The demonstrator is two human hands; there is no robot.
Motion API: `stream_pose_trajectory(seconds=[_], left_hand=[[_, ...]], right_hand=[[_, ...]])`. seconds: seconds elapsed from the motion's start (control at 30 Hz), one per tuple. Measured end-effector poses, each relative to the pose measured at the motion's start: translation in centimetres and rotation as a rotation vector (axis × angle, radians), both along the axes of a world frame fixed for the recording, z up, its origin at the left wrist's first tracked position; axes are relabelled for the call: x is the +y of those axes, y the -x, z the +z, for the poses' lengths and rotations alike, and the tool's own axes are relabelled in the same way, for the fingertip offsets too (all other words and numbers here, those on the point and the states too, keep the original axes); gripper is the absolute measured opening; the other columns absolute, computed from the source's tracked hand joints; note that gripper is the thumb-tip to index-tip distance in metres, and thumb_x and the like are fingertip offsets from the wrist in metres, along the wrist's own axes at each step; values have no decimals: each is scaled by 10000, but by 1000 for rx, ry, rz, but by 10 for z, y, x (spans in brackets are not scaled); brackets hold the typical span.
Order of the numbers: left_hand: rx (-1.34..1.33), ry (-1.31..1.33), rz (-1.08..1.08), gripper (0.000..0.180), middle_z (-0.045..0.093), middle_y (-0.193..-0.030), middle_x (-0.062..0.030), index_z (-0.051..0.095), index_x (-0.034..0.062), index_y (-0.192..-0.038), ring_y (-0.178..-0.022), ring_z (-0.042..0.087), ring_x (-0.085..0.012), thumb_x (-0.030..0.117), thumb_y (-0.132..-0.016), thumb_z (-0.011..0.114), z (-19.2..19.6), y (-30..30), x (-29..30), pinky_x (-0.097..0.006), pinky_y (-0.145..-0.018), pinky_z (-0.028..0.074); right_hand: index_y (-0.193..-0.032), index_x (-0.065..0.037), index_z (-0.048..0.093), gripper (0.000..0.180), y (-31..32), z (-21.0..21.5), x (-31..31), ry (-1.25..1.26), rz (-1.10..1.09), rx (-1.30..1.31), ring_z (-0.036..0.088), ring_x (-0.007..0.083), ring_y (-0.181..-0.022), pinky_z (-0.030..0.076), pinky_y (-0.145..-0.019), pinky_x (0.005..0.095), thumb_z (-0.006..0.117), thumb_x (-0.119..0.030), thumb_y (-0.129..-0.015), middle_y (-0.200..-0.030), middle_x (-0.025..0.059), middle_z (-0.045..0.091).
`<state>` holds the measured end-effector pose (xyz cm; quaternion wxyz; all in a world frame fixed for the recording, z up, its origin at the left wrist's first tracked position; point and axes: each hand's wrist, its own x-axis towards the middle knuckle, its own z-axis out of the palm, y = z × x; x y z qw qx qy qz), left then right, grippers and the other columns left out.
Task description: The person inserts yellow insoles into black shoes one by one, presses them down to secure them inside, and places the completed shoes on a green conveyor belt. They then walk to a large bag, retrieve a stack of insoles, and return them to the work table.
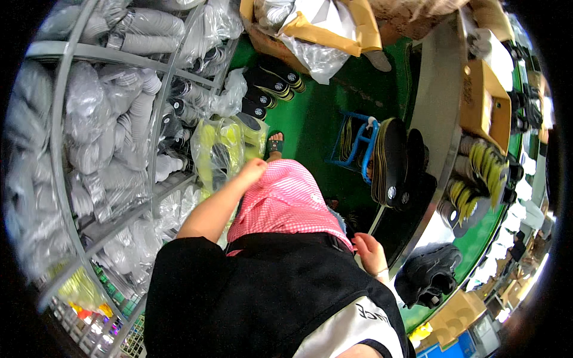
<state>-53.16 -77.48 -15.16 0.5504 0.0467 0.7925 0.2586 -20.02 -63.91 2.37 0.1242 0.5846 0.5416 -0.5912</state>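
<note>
I wear a pink-and-white checked apron (286,200) below a black top. My left hand (254,171) is closed at the apron's left edge, its fingers curled in; whether it holds the cloth is hidden. Down by my right hip, beside the apron's other edge, my right hand (371,253) has its fingers bent together; what lies in them, if anything, I cannot make out. A pair of black shoes (430,274) sits on the workbench to the right of that hand.
Metal shelving (62,119) on the left holds bagged grey insoles (134,119). Bundled black insoles (271,80) and a clear bag of yellow-green ones (218,146) lie on the green floor ahead. A blue-framed stool (361,143) and a curved workbench (439,197) stand on the right.
</note>
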Motion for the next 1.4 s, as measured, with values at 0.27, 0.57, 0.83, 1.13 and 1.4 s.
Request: stream_pose_trajectory(seconds=[0.27, 0.57, 0.83, 1.13, 1.4], left_hand=[[261, 100, 262, 344, 587, -880, -126, 523, 28, -1030, -807, 573, -242, 249, -768, 548, -70, 150, -45, -326, -705, 448], [583, 293, -111, 700, 392, -1210, -174, 301, 86, -1260, -1116, 369, -345, 274, -684, 652, -110, 208, -27, -405, -907, 344], [1005, -37, -838, 565, 353, -1270, -137, 398, 75, -1199, -1174, 326, -300, 207, -692, 611, -218, 271, 66, -428, -937, 305], [763, 306, -1324, 300, 412, -1266, -66, 544, 88, -1058, -1206, 312, -217, 185, -801, 423, -379, 275, 83, -406, -982, 242], [879, 358, -843, 314, 480, -1140, -167, 532, -26, -1023, -1051, 452, -287, 125, -764, 439, -414, 309, 58, -369, -910, 348]], right_hand=[[-940, -14, 579, 277, 115, -74, 17, 16, 316, -151, 602, 244, -762, 466, -671, 306, 500, -250, -817, -834, 159, 613], [-1060, -76, 495, 335, 195, -218, 28, -214, 1012, -206, 481, 306, -983, 414, -802, 386, 507, -228, -762, -1060, 146, 511], [-1077, -94, 484, 399, 237, -349, 34, -419, 1415, -12, 368, 290, -1117, 320, -904, 416, 551, -232, -708, -1128, 107, 448], [-996, -44, 518, 339, 282, -490, 78, -244, 1352, -57, 470, 319, -953, 401, -796, 393, 561, -174, -686, -1021, 141, 510], [-1189, 53, 356, 667, 391, -667, 92, -324, 938, 71, 459, 316, -1036, 376, -870, 361, 587, -392, -750, -1127, 231, 454]])
